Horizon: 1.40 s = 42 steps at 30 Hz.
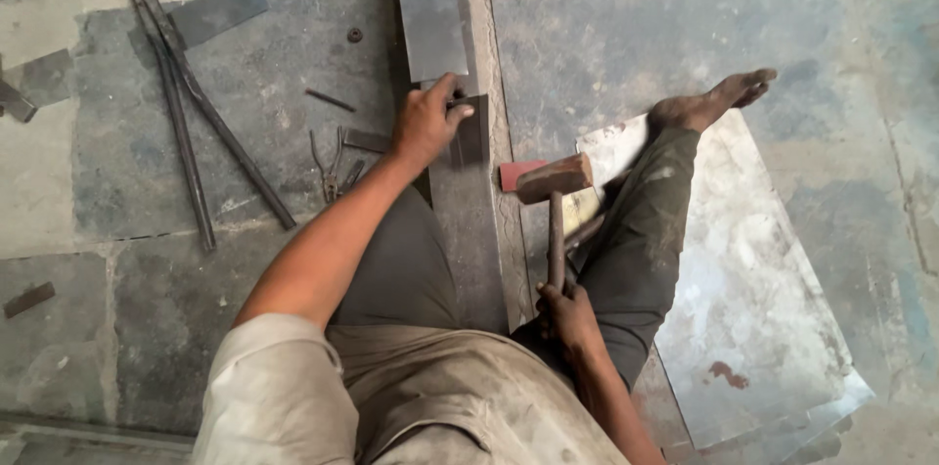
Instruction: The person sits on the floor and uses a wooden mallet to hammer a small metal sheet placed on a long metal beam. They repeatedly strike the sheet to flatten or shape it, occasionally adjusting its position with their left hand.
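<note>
My left hand (427, 120) presses on a small grey metal sheet (434, 33) that lies on a long dark iron beam (473, 221) running away from me between my legs. My right hand (565, 311) grips the lower end of a hammer's handle. The hammer (555, 180) has a rusty brown block head raised just right of the beam, near a small red piece (516, 173). My right leg stretches out with its bare foot (712, 99) on the floor.
A large shiny metal sheet (753, 279) lies under my right leg. Long iron tongs (186, 93) lie on the stone floor at left, with pliers (333, 167), a small washer (354, 35) and flat metal scraps (220, 7) nearby.
</note>
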### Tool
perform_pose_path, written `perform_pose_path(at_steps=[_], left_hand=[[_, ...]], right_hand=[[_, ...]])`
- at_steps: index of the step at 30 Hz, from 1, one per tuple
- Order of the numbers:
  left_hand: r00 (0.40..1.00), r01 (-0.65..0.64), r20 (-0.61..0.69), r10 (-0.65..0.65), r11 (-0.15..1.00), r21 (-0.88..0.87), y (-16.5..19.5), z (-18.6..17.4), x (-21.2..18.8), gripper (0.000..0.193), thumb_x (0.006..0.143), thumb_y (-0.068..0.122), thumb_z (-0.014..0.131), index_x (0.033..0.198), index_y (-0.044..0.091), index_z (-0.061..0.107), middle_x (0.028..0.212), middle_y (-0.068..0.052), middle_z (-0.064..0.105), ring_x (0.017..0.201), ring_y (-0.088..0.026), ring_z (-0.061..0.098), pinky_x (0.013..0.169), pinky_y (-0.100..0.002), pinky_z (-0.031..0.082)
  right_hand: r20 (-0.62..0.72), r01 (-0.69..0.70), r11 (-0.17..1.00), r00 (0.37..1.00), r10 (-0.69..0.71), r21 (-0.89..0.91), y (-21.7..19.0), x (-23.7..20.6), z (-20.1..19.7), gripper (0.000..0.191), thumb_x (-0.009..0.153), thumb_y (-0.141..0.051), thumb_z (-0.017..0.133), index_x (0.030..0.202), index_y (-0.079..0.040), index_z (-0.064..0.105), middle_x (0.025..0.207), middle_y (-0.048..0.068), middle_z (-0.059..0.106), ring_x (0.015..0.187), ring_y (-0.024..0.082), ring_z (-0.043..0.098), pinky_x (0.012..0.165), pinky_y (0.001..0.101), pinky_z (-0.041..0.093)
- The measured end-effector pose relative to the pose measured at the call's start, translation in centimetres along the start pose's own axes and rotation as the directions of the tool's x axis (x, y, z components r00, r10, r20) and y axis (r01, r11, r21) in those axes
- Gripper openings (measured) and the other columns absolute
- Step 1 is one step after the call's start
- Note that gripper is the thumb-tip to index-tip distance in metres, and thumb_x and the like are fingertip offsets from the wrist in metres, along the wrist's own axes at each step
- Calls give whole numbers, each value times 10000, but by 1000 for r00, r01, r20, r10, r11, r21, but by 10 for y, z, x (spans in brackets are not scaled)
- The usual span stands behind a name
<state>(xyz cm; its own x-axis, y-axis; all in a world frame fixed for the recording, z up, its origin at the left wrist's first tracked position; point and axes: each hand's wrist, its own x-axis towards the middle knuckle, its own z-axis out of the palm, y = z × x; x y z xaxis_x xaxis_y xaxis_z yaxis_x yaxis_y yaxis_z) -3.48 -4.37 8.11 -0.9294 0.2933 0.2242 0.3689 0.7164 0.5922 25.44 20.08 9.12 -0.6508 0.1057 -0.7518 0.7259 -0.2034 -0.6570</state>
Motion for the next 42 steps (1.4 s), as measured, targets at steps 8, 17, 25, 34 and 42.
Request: perform_pose_path(at_steps=[8, 17, 25, 34, 42], left_hand=[[897, -438, 170, 408, 872, 218, 16, 33, -83, 278, 858, 311, 649, 1002, 75, 626, 865, -134, 718, 770, -316, 745, 632, -422, 593], [970, -176, 211, 121, 948, 265, 2, 63, -16, 236, 1007, 301, 651, 1068, 82, 713, 934, -152, 690, 966, -351, 678, 947, -515, 497], [626, -599, 632, 457, 801, 14, -2, 97, 4, 464, 941, 497, 632, 773, 76, 730, 838, -123, 682, 930, -294, 642, 1030, -448, 434], [646, -540, 668, 369, 840, 59, -5, 116, -15, 440, 967, 418, 567, 731, 105, 767, 774, -114, 721, 962, -296, 658, 1067, -453, 386], [619, -660, 560, 550, 751, -8, -29, 148, -27, 344, 886, 347, 576, 703, 136, 776, 724, -130, 725, 887, -362, 659, 1022, -557, 363]], right_hand=[[10, -59, 994, 998, 58, 93, -4, -7, -1, 239, 945, -160, 609, 1126, -13, 557, 645, 30, 492, 452, 138, 441, 399, 303, 389], [-97, 209, 969, 970, -223, -132, -6, -18, 2, 252, 958, -231, 667, 1080, -14, 628, 676, 22, 521, 520, 101, 454, 453, 292, 377], [-150, 550, 815, 804, -576, -181, -6, -4, -6, 208, 970, -179, 695, 994, -20, 564, 740, 6, 562, 645, 72, 514, 554, 252, 445], [-167, 290, 946, 935, -312, -143, -33, 13, 3, 232, 927, -153, 689, 1097, -47, 572, 694, 21, 560, 548, 96, 516, 473, 267, 427], [-125, 466, 857, 858, -498, -220, -67, 18, -1, 195, 940, -105, 695, 1098, -17, 622, 727, 3, 601, 576, 81, 552, 501, 253, 452]])
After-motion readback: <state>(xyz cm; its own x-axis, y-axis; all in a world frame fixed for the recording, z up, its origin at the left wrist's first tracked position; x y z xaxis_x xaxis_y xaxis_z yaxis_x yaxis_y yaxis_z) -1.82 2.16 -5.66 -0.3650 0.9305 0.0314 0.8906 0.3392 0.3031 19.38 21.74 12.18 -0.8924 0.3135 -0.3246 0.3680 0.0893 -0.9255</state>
